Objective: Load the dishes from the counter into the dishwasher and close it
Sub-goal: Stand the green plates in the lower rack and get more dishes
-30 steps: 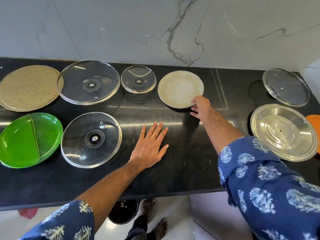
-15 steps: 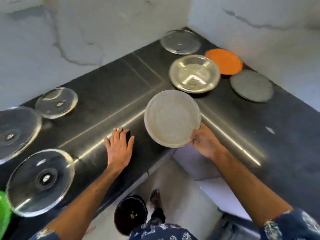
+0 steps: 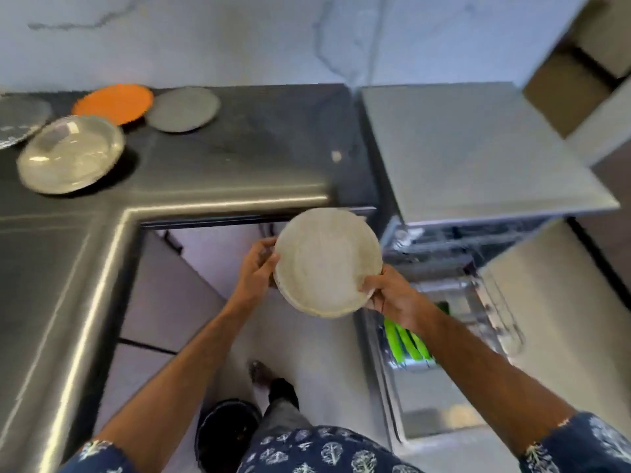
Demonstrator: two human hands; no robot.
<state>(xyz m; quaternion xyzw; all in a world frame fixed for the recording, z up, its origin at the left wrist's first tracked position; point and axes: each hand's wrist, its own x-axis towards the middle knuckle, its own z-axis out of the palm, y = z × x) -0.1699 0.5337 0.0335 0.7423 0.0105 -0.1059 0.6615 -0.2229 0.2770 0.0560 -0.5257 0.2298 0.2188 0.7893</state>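
Observation:
A pale beige plate (image 3: 324,261) is held in the air in front of me, off the counter. My left hand (image 3: 256,271) grips its left rim and my right hand (image 3: 389,291) pinches its lower right rim. The dishwasher (image 3: 444,302) stands open at the right, its lower rack pulled out with green items (image 3: 406,341) in it. On the black counter (image 3: 222,172) remain a steel lid (image 3: 70,155), an orange plate (image 3: 114,102), a grey plate (image 3: 182,109) and a glass lid (image 3: 18,121) at the left edge.
A grey appliance top (image 3: 478,148) lies right of the counter above the dishwasher. The open dishwasher door (image 3: 430,397) juts over the floor. A dark round object (image 3: 225,431) sits on the floor by my foot (image 3: 273,384). A brown cabinet (image 3: 577,80) is at the upper right.
The plate left the counter in my right hand and moved toward the dishwasher. My left hand came off the counter and took the plate's left rim. My view swung right.

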